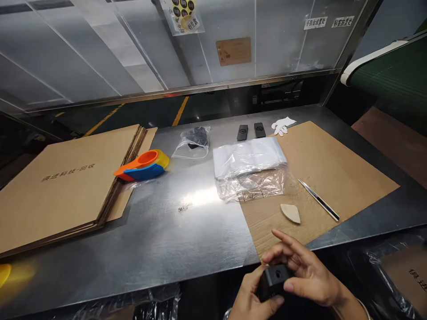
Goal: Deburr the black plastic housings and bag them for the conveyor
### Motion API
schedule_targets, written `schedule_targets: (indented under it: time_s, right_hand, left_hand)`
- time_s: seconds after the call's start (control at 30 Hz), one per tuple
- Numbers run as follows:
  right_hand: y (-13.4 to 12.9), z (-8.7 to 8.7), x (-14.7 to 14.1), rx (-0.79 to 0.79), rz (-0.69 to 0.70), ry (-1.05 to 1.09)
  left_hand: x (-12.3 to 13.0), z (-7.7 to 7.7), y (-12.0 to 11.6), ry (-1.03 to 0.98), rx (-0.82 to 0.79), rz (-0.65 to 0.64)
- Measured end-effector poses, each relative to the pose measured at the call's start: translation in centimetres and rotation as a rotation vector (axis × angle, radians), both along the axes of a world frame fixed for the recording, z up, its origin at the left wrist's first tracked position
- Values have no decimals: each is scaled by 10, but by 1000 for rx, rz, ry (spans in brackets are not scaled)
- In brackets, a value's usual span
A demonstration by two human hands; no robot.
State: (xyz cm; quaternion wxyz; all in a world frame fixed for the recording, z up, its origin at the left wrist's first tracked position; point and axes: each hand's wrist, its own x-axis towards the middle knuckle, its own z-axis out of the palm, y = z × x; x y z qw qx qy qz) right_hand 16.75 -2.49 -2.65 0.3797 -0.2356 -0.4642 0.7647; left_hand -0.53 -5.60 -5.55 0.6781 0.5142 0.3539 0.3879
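Note:
A small black box-shaped device (274, 281) with a round hole in its end face is held just off the table's front edge. My left hand (248, 295) wraps round it from the left, thumb along its lower side. From the right, my right hand (308, 273) has its thumb pressed to the device and fingers curved behind it, the index finger lifted away. Beyond the hands, a beige wedge-shaped pad (290, 213) lies on a cardboard sheet (347, 164). A slim pointed tool (319, 201), black and pale, lies to the pad's right.
A stack of clear plastic bags (250, 158) lies mid-table. Behind it are two black devices (243, 132) and a white glove (283, 126). To the left are a bag with dark items (196, 140), an orange, blue and yellow plastic holder (145, 165) and stacked flat cardboard (66, 178).

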Motion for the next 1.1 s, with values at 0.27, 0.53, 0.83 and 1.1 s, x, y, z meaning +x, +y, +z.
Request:
schedule_targets:
  time_s: [0.27,0.53,0.83,1.1]
  right_hand:
    - [-1,4,-1,152,5,-158]
    - [6,7,-1,356,-31,-282]
    - [25,-6,14,573,-309,-728]
    - [60,-45,37,725,-509,-1302]
  left_hand:
    - [-1,3,1,56,1,9]
    - [0,-11,0,-25,60,23]
    - [-5,-27,-3,-39,230,91]
    - [3,-5,0,161,527,360]
